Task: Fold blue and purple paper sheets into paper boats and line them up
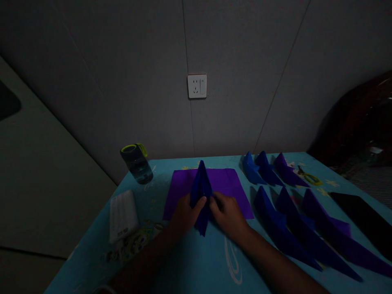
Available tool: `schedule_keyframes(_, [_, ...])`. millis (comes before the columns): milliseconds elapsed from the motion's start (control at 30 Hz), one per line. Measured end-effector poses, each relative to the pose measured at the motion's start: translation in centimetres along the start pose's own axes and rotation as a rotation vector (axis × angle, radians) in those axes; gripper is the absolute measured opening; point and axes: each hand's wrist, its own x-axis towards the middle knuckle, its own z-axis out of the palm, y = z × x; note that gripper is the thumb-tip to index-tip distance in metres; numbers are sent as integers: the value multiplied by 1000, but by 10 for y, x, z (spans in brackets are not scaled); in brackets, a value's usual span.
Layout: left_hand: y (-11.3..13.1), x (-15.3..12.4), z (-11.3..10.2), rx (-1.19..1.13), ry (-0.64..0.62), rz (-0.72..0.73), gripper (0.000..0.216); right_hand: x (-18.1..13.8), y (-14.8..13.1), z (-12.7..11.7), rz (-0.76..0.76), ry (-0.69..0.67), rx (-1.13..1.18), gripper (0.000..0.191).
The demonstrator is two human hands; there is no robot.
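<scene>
On my screen the picture is quite dark. At the far left of the light blue table (190, 265) lies a white flat block (122, 214), and behind it, near the wall, stands a clear bottle (136, 164) with a green ring at its lid.

More to the middle I see the left hand (183, 214). Its fingers are closed on the left side of the blue folded paper (200, 190), with the thumb pressed on the fold. This paper stands up like a narrow tent. Its point goes toward the wall, and it sits on top of a purple sheet (228, 183) that lies flat on the table. The right hand (228, 214) comes from the other side and pinches the right edge of the same folded paper, so both hands are gripping it between them. On the wall above there is a white socket (197, 85).

To the right of the purple sheet stand three small folded shapes (266, 168) in a back row, two blue and one purple. In front of them lie three longer folded shapes (303, 228) side by side. Just beside the back row I see something with yellow handles (310, 177); I cannot tell surely what it is. At the far right lies a dark flat slab (361, 212).
</scene>
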Motion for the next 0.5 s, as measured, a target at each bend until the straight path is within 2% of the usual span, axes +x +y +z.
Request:
schedule_keyframes(133, [3,-2,0,14,-67,21,36,5,5,-3,86,76,42,23])
schedule_keyframes(233, [3,-5,0,20,-113,39,37,6,7,-3,84,84,36,28])
schedule_keyframes(333, [0,-6,2,2,-109,40,38,6,8,-2,61,78,28,32])
schedule_keyframes(500, [0,-3,4,-49,-113,-37,41,7,8,-2,62,52,-12,32])
